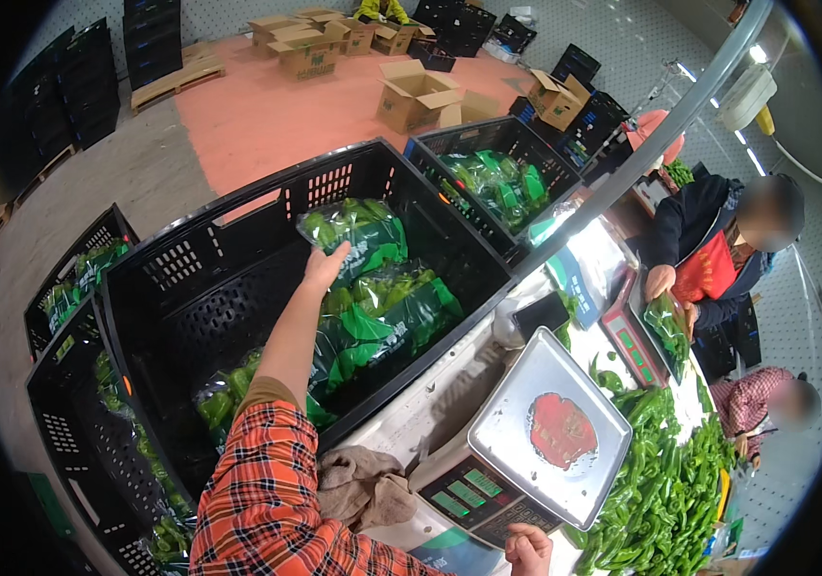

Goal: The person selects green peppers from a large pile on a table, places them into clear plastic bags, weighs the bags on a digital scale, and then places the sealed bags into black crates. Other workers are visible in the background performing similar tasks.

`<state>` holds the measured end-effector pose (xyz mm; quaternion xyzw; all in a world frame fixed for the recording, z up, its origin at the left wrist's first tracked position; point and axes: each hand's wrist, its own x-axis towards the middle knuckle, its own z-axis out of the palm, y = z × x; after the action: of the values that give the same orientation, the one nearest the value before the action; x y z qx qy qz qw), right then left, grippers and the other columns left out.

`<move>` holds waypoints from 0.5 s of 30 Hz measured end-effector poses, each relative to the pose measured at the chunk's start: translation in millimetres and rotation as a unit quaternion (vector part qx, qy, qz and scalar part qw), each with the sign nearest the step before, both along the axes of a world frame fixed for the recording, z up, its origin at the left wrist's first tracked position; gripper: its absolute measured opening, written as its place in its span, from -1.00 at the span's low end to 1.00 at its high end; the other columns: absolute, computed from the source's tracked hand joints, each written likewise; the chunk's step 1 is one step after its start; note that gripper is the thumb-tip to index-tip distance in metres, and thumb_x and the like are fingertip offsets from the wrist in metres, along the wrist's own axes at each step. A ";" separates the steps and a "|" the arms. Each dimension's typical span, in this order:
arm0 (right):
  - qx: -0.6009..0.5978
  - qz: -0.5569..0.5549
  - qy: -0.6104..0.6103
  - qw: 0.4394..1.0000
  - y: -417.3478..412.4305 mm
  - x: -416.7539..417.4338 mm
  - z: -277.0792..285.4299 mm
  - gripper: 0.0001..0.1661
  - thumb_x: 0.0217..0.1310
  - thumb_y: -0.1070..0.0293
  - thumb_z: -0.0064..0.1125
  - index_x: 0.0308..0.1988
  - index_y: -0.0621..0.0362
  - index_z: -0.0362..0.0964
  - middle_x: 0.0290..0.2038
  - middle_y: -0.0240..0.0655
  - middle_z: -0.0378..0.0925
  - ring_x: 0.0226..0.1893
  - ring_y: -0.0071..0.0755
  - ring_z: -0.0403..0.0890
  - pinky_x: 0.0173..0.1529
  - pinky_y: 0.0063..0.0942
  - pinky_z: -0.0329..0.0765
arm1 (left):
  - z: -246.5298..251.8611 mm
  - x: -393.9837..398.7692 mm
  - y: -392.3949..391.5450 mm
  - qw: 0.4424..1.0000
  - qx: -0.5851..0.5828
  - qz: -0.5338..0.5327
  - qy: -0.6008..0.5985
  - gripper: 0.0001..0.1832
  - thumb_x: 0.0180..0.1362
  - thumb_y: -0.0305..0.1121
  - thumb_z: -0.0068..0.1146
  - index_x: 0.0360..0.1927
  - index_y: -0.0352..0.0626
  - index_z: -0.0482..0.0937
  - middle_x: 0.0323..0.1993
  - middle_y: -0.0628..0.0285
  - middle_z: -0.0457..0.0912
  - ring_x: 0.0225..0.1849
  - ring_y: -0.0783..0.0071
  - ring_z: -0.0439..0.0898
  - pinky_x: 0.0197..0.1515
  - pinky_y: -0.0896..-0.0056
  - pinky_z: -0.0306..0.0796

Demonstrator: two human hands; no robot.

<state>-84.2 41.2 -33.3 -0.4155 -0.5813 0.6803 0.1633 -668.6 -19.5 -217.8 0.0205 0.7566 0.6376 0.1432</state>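
Observation:
My left hand (326,268) reaches into a large black plastic crate (252,216), its fingers on the near end of a clear and green plastic bag of green peppers (360,234). More bags of peppers (389,309) lie below it in the crate. My right hand (528,549), its fingers curled with nothing visible in them, is at the front edge of a digital scale (479,497). The scale's metal tray (548,432) bears only a red patch and small bits. A brown cloth (364,486) lies between scale and crate. Loose green peppers (663,475) are heaped right of the scale.
Black crates with bagged peppers stand at the left (80,403) and beyond the large crate (501,137). A metal pole (641,144) crosses the upper right. Across the table a co-worker (706,245) holds a bag of peppers at a red scale (634,331). Cardboard boxes (414,93) stand behind.

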 end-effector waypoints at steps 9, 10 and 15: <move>-0.026 -0.018 -0.132 0.991 -11.7 -20.9 14.0 -0.74 0.21 0.29 0.06 -0.09 0.04 0.41 -0.54 -0.60 0.31 -0.65 -0.80 0.11 -0.61 -0.78 -0.02 | 77.6 30.9 -80.3 0.818 -0.421 -0.370 -0.131 0.02 -0.19 0.50 -0.08 -0.08 -0.41 0.50 -0.32 -0.14 0.59 -0.27 0.08 0.60 -0.25 0.10 0.46; -0.023 -0.013 -0.131 0.991 -13.1 -18.7 10.1 -0.75 0.20 0.28 0.06 -0.10 0.03 0.42 -0.53 -0.60 0.33 -0.66 -0.81 0.10 -0.62 -0.79 -0.04 | 80.1 36.7 -85.3 0.789 -0.433 -0.400 -0.173 0.07 -0.23 0.50 -0.03 -0.05 -0.47 0.45 -0.21 -0.16 0.55 -0.26 0.05 0.59 -0.23 0.14 0.47; -0.013 0.021 -0.126 0.992 -17.1 -24.9 20.1 -0.74 0.18 0.31 0.09 -0.10 0.05 0.44 -0.50 -0.57 0.37 -0.56 -0.75 0.20 -0.51 -0.76 0.08 | 93.6 80.4 -113.8 0.758 -0.432 -0.443 -0.204 0.19 -0.30 0.46 0.13 0.24 -0.30 0.17 0.25 -0.13 0.18 0.27 0.08 0.19 0.24 0.25 0.12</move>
<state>-109.2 24.1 -13.2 -0.4875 -0.5971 0.6333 0.0686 -588.3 -133.3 -124.2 0.1587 0.8113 0.0972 0.5542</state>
